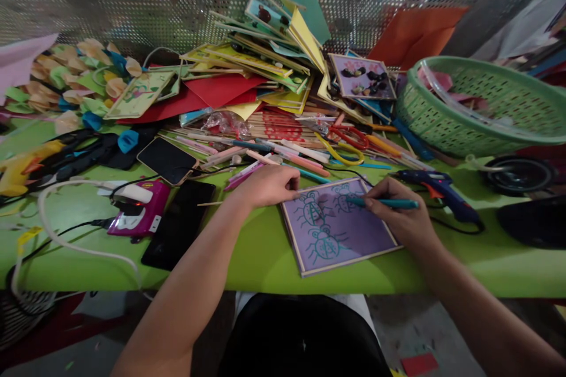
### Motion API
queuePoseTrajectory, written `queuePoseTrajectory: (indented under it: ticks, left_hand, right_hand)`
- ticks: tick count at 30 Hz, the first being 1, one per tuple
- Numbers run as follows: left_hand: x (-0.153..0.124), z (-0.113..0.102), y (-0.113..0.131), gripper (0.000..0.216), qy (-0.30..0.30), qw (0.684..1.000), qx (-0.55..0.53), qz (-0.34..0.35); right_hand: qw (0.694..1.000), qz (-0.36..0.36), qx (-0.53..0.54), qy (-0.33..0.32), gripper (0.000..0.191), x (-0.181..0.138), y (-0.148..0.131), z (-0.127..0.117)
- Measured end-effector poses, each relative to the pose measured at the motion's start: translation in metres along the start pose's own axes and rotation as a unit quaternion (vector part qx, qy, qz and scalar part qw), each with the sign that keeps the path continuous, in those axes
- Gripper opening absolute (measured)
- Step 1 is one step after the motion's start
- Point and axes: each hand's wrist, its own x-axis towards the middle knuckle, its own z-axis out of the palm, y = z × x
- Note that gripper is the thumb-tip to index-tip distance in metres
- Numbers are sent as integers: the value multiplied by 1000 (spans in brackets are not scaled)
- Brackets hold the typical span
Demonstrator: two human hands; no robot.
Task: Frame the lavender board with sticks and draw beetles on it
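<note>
A purple card (354, 232) framed with thin pale sticks lies flat near the table's front edge. On it are three bug drawings in teal ink, two with a letter A on the body. My right hand (400, 206) grips a teal marker pen (398, 203), its tip at the upper right bug. At the card's upper left corner, my left hand (274, 184) is curled closed, thumb and fingertips pressing on the edge. Its palm side is hidden. Several marker pens (305, 159) lie just beyond the left hand.
A glue gun (451, 188) with its cord lies right of the card. Behind are piled framed cards (260, 59), scissors (342, 150) and a green basket (477, 103). Leftward sit a black phone (179, 224), a purple power strip (145, 209) and loose cables.
</note>
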Motion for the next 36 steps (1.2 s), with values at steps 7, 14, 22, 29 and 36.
queuePoseTrajectory:
  ticks: [7,14,22,29,36]
  left_hand:
    - [0,0,1,12,-3,1000,-2,-1]
    - [-1,-1,2,10,0,1000,-1,-2]
    - [-2,0,2,9,1,1000,0,-2]
    - [-2,-1,2,9,-2,1000,-10,-6]
    - [0,1,-1,11,4,1000,-9,6]
  right_hand:
    - [1000,0,-5,-5,29,2,1,0]
    - [1000,4,-2,-9,24,-1,4,-2]
    - [1000,8,8,-14,23,-1,7,-4]
    - [998,18,33,57,18,-1,7,-7]
    - [998,21,6,63,22,2,3,-6]
